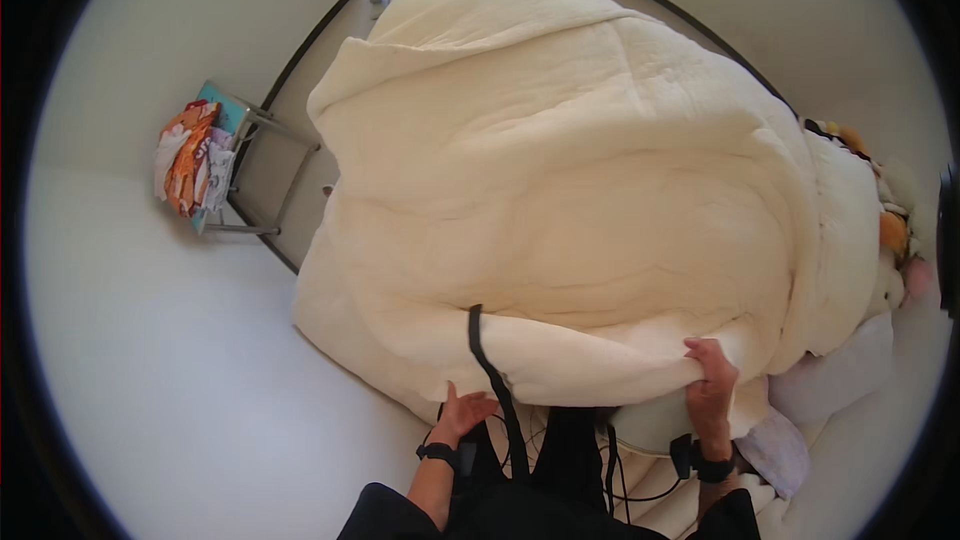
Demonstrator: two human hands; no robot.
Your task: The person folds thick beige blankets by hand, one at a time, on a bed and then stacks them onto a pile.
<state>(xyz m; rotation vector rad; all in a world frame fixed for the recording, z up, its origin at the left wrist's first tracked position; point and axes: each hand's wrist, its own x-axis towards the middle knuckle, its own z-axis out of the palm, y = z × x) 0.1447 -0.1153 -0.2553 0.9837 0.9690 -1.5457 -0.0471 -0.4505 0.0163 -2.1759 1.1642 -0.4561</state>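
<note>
A thick cream quilt [560, 190] lies spread over the bed, with its far-left corner folded back and its near edge raised in a long roll. My right hand [712, 372] is closed around that near edge toward the right, the thumb on top and the fingers partly hidden by the cloth. Close to the quilt's near-left edge, my left hand [466, 411] has its fingers apart and holds nothing. A black strap [491, 365] hangs from my body across the front of the quilt, between both hands.
Pale pillows [835, 380] lie at the right, with plush toys [893, 235] beyond them. A metal-legged stool [275, 175] at the left bears a pile of orange and white bags [192, 162]. White walls [130, 320] border the bed. Black cables hang by my legs.
</note>
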